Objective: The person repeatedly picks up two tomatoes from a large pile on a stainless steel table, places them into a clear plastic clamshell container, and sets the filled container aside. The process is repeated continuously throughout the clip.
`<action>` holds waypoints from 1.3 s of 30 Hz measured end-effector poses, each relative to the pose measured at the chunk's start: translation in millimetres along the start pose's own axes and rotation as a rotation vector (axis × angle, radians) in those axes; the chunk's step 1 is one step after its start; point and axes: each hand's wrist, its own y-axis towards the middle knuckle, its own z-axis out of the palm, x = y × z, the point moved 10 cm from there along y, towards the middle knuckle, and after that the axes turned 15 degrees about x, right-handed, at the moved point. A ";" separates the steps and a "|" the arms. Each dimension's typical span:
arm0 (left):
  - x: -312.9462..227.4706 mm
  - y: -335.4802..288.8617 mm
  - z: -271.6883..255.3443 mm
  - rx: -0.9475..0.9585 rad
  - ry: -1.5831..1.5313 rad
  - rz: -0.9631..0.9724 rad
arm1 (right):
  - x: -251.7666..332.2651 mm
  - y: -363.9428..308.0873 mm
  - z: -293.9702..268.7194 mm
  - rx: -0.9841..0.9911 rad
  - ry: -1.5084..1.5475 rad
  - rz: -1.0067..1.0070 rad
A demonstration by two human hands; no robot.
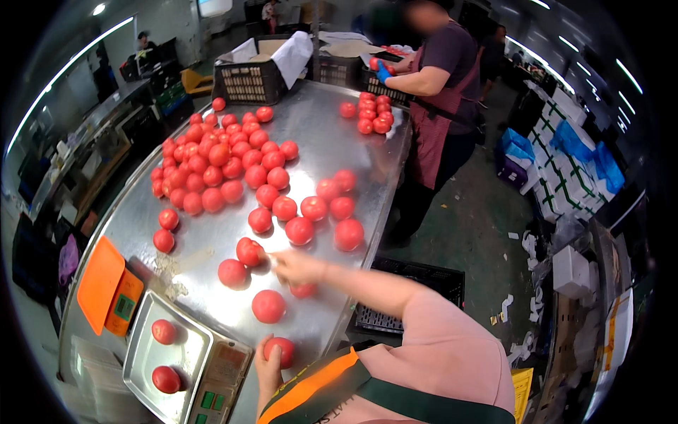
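My left hand point(267, 366), close to my body at the table's near edge, is closed around a red tomato point(282, 352). My right hand point(295, 268) stretches over the metal table and is smeared by motion. Its fingertips are beside a tomato point(250, 251), and whether they grip it is unclear. Under that hand another tomato point(304, 290) is partly covered. Between my hands lies a single large tomato point(269, 307), with one more point(233, 273) farther left. On the left, two tomatoes, an upper one point(164, 331) and a lower one point(167, 379), rest in the scale's metal tray point(191, 344).
A large heap of tomatoes point(212, 162) covers the table's far left. An orange scale point(113, 286) stands near the left edge. Black crates point(248, 81) line the far end. At right, a co-worker point(441, 85) with a blue glove handles tomatoes. An empty-looking crate point(417, 297) is below the table.
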 end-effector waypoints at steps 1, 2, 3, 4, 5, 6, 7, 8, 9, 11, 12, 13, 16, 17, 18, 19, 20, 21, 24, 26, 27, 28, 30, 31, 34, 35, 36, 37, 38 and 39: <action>-2.4 -3.3 3.2 -0.014 -0.010 -0.028 | 20.6 10.7 -32.7 -0.059 -0.005 0.093; -4.1 -2.4 7.3 -0.022 -0.016 -0.051 | 50.0 19.1 -67.6 -0.183 -0.061 -0.031; -3.5 1.1 6.6 -0.013 0.008 -0.015 | 69.7 26.0 -96.4 -0.339 -0.256 -0.098; -4.3 5.3 10.0 0.026 0.053 0.013 | 97.5 26.4 -112.1 -0.407 -0.262 -0.301; -4.3 6.1 9.2 0.046 0.113 0.008 | 110.0 29.2 -112.9 -0.356 -0.137 -0.315; -2.0 9.3 11.2 0.080 0.172 -0.006 | 117.2 25.5 -111.9 -0.314 -0.014 -0.316; 1.3 13.6 9.6 0.098 0.241 -0.014 | 111.1 21.4 -111.9 -0.324 -0.046 -0.348; 3.8 18.8 10.6 0.114 0.309 -0.023 | 103.3 15.9 -110.2 -0.333 -0.077 -0.377; 0.7 14.4 16.5 0.098 0.178 -0.070 | 86.8 16.2 -99.3 -0.209 -0.159 -0.145; 19.3 28.3 7.0 0.145 0.323 -0.094 | 29.5 1.0 -129.9 -0.431 -0.314 -0.082; 27.5 31.1 -1.7 0.146 0.396 -0.103 | 3.7 -8.0 -149.0 -0.564 -0.334 0.018; 36.4 35.7 -1.8 0.138 0.347 -0.149 | -26.8 -30.6 -183.1 -0.751 -0.460 0.103; 21.5 33.2 8.0 0.140 0.331 -0.160 | -78.9 -98.0 -223.1 -1.234 -0.667 0.293; 15.2 39.8 7.6 0.194 0.505 -0.055 | -101.4 -99.4 -227.1 -1.177 -0.610 0.358; 13.5 41.2 9.2 0.203 0.515 -0.052 | -123.4 -100.1 -227.2 -1.116 -0.552 0.420; 10.6 43.0 12.2 0.213 0.524 -0.048 | -145.0 -100.6 -227.4 -1.056 -0.494 0.480; 8.9 44.0 15.5 0.222 0.531 -0.046 | -173.6 -84.9 -224.7 -0.859 -0.205 0.417; 8.7 44.5 16.0 0.213 0.466 -0.054 | -166.2 -76.0 -219.1 -0.772 -0.250 0.447; 10.0 54.3 15.0 0.207 0.365 -0.050 | -159.5 -62.7 -206.3 -0.678 -0.369 0.557; 6.7 65.7 8.8 0.203 0.420 -0.007 | -146.9 -58.9 -196.9 -0.534 -0.428 0.588; 1.7 69.2 12.4 0.228 0.450 -0.008 | -146.3 -61.5 -198.2 -0.567 -0.422 0.556; -1.0 69.9 16.9 0.252 0.460 -0.028 | -145.3 -64.5 -199.8 -0.599 -0.415 0.525; -20.2 64.9 29.0 0.268 0.489 -0.069 | -133.5 -69.7 -209.2 -0.689 -0.289 0.452; -19.8 73.3 19.5 0.238 0.510 -0.037 | -126.1 -70.6 -213.9 -0.732 -0.224 0.415; -29.6 89.8 2.7 0.086 0.463 0.012 | -69.0 -70.0 -238.0 -0.876 -0.039 0.012; -35.1 89.3 -12.2 0.021 0.572 0.024 | -37.2 -54.7 -220.4 -0.740 0.350 -0.056; -42.6 89.0 -11.6 0.007 0.669 0.038 | -8.7 -55.6 -211.5 -0.715 0.483 -0.127; -42.6 85.1 -8.3 0.003 0.724 0.044 | 12.5 -59.0 -208.4 -0.733 0.497 -0.198; -44.1 86.1 -1.0 0.005 0.775 0.069 | 17.4 -57.2 -206.2 -0.704 0.507 -0.277; -45.7 85.3 9.4 0.056 0.895 0.139 | 18.2 -51.1 -198.8 -0.666 0.522 -0.360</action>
